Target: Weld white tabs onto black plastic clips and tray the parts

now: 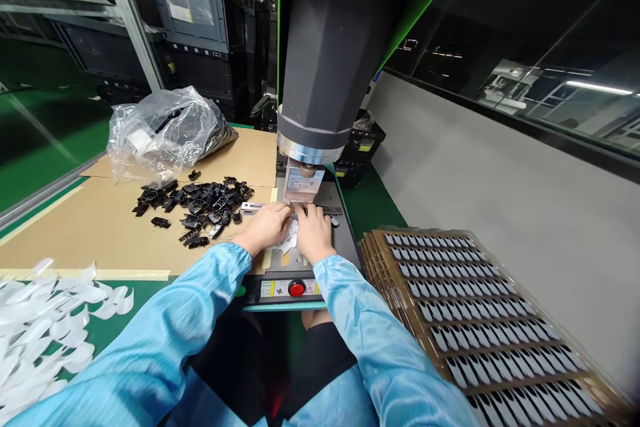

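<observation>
Both my hands meet at the fixture under the machine's metal head (pixel 303 180). My left hand (pixel 269 223) comes in from the left, fingers bent and drawn together at the fixture. Beside it, my right hand (pixel 315 232) has its curled fingertips at the same spot. Whatever the fingers grip there is small and hidden by them. White film pieces (pixel 287 237) lie on the machine base between my hands. A slotted metal bar (pixel 251 207) extends left of the fixture. Left of my left hand, several small black plastic parts (pixel 200 207) lie heaped on cardboard.
The large dark machine body (pixel 325 60) rises in front of me. A red button (pixel 297 288) is on its front edge. Stacked trays of grey-white parts (pixel 480 307) stand at right. A clear plastic bag (pixel 165 133) sits back left; peeled white films (pixel 45 327) lie front left.
</observation>
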### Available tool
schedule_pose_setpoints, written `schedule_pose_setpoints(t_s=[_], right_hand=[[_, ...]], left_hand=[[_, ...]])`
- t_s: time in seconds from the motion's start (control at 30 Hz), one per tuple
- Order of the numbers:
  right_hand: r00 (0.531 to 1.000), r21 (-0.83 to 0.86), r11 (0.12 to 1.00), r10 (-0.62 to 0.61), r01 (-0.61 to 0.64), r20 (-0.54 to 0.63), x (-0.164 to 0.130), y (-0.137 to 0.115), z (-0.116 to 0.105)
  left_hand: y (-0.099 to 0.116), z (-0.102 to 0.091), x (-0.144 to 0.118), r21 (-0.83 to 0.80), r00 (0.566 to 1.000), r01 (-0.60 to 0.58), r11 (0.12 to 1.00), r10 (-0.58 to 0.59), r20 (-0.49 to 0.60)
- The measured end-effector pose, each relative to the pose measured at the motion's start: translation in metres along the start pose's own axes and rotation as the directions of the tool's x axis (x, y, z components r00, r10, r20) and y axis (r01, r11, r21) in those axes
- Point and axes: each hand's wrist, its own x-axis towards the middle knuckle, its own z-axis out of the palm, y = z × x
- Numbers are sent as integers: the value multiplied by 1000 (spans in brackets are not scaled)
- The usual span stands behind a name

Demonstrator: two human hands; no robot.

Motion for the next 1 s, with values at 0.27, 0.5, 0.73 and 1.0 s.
schedule_pose_setpoints(t_s=[0.27, 0.5, 0.73, 1.0], right_hand=[[999, 20, 1000, -23, 22, 30, 3, 6, 3], [1000, 76, 997, 27, -28, 16, 1, 5, -2], [987, 274, 952, -106, 136, -121, 6, -67, -4], [895, 287, 848, -429, 445, -118, 29, -155, 2]], left_hand=[[11, -8, -1, 27, 1000, 20, 999, -20, 14], [25, -44, -60, -51, 996, 88, 995, -89, -24], [-20, -84, -151, 116, 883, 462, 879, -442, -160], [-54, -77, -177, 135, 840, 542, 829, -533, -104]])
